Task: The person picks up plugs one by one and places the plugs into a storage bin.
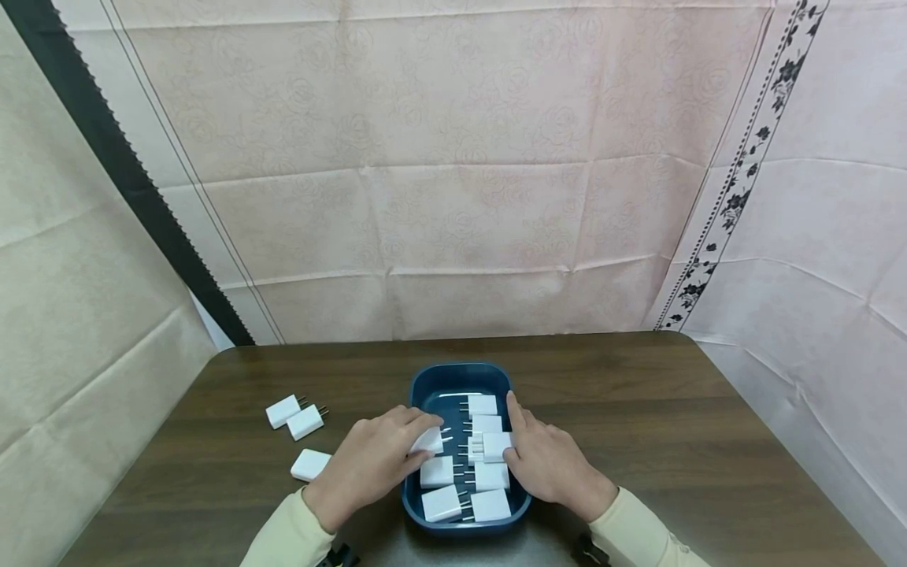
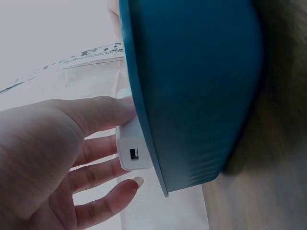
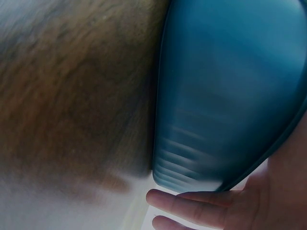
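A dark blue bin [image 1: 468, 529] holds several white USB chargers [image 1: 490, 505] with their metal prongs, laid in two columns. At its left rim, my left hand [image 1: 375, 457] pinches one white USB charger [image 1: 428, 441] between thumb and fingers, prongs pointing right. In the left wrist view this charger [image 2: 133, 146] shows its USB port, beside the bin's rim. Over the right rim lies my right hand [image 1: 556, 465], index finger straight and thumb tip beside a charger [image 1: 497, 446] that sits on top of others. The right wrist view shows its fingers [image 3: 192, 206] extended past the bin wall.
On the wooden table [image 1: 638, 409], left of the bin, lie two chargers [image 1: 283, 411] side by side and a third charger [image 1: 309, 465] close to my left wrist. A pale patterned cloth [image 1: 460, 197] hangs behind the table's far edge.
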The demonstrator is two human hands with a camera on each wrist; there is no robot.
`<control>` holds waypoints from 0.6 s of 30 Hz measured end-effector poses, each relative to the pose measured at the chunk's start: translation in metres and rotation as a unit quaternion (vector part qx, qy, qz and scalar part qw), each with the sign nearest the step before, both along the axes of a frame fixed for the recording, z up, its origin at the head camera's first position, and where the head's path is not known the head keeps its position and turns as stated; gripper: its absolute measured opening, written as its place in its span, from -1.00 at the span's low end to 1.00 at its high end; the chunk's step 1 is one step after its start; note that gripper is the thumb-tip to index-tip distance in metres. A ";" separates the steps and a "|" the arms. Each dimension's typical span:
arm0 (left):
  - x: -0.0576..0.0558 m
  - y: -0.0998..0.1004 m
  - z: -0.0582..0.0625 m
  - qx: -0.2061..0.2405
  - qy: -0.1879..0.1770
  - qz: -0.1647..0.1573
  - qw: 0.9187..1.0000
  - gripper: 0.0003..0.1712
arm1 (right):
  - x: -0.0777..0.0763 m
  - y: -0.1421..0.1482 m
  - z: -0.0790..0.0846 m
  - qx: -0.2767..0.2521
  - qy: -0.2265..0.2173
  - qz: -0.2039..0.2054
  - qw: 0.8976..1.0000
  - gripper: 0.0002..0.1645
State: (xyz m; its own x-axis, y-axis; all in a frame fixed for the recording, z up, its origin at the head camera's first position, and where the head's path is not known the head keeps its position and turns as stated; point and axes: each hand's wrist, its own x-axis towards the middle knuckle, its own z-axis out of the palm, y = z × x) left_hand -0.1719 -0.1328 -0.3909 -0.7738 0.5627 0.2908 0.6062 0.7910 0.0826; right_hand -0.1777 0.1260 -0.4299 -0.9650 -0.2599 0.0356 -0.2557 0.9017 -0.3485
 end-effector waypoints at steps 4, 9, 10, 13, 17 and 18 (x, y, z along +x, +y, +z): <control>0.000 0.000 -0.002 0.000 -0.007 -0.009 1.000 -0.50 | 0.000 0.000 0.000 0.001 -0.003 0.000 1.000 -0.09; -0.002 0.001 -0.004 -0.005 -0.014 -0.017 1.000 -0.51 | -0.001 0.000 0.000 0.001 -0.006 0.000 1.000 -0.09; -0.002 0.001 -0.004 -0.007 -0.015 -0.018 1.000 -0.50 | -0.001 0.000 0.000 0.000 -0.007 0.000 1.000 -0.09; -0.003 0.001 -0.005 -0.009 -0.017 -0.019 1.000 -0.50 | -0.001 0.000 0.000 -0.001 -0.008 -0.001 1.000 -0.09; -0.004 0.002 -0.008 -0.014 -0.020 -0.017 1.000 -0.50 | -0.001 0.000 0.000 -0.003 -0.009 -0.001 1.000 -0.09; -0.004 0.002 -0.009 -0.016 -0.020 -0.017 1.000 -0.49 | -0.001 0.000 0.000 -0.003 -0.009 -0.001 1.000 -0.09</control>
